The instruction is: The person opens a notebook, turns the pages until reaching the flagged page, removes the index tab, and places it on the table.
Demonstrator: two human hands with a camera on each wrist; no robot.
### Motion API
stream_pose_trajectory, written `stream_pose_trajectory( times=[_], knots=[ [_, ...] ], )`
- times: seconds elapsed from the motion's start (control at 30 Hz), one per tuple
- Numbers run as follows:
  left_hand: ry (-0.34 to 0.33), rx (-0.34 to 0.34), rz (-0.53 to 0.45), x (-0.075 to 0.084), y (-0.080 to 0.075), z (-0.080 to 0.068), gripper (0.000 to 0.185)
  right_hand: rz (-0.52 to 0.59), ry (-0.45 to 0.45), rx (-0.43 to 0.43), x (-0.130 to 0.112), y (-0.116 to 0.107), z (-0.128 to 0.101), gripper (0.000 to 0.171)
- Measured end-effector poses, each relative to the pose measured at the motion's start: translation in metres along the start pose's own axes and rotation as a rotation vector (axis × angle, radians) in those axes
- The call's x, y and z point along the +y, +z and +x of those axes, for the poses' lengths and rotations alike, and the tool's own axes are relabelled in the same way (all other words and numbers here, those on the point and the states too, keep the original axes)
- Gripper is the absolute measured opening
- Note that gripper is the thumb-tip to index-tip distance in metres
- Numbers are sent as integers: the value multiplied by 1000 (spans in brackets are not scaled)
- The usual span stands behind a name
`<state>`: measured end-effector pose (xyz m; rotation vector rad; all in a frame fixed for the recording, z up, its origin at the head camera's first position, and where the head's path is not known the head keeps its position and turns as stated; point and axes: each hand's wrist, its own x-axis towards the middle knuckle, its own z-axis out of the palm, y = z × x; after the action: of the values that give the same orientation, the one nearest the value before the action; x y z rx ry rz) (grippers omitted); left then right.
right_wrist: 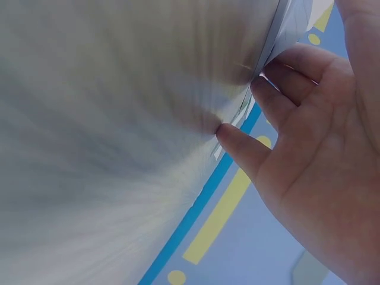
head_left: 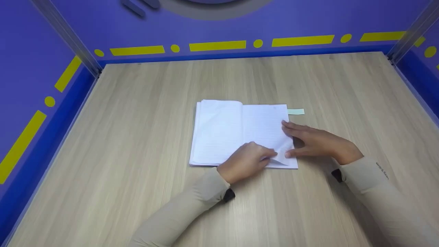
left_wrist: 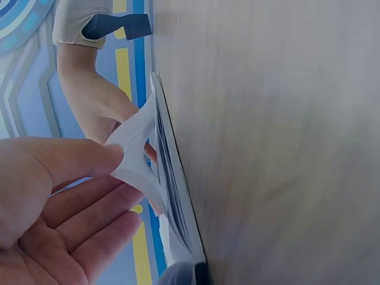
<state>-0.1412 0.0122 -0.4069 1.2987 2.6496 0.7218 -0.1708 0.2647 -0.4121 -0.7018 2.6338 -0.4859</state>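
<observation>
An open notebook (head_left: 219,133) with lined white pages lies on the table. My left hand (head_left: 245,161) is over its lower edge and pinches a page (left_wrist: 133,154) between thumb and forefinger. That page bows up from the stack in the left wrist view, its lower corner lifted. At the notebook's right edge, my right hand (head_left: 317,142) rests with fingers extended and spread, the fingertips on the page. In the right wrist view the right hand (right_wrist: 320,136) has its little finger down at the table surface, beside the notebook's edge (right_wrist: 270,41).
A pale green paper strip (head_left: 296,111) sticks out from the notebook's right side near the top. The wood-grain table (head_left: 137,120) is bordered by blue walls (head_left: 308,20) with yellow markings at the back and sides. Both forearms wear beige sleeves (head_left: 185,202).
</observation>
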Motion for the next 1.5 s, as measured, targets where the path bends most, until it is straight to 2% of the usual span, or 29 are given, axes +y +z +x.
stream_pose_trajectory(
  times=[0.47,0.83,1.2,1.5],
  knots=[
    [-26,44,-24,-2,0,-1,23,26,9,-8,3,2,1,97],
    [-89,81,-67,-2,-1,-3,26,37,-7,8,4,3,1,96],
    [-98,218,-157,-6,-2,-7,25,106,33,19,6,1,0,114],
    [-111,364,-341,-12,-3,-11,29,136,72,22,6,-1,1,122]
  ],
)
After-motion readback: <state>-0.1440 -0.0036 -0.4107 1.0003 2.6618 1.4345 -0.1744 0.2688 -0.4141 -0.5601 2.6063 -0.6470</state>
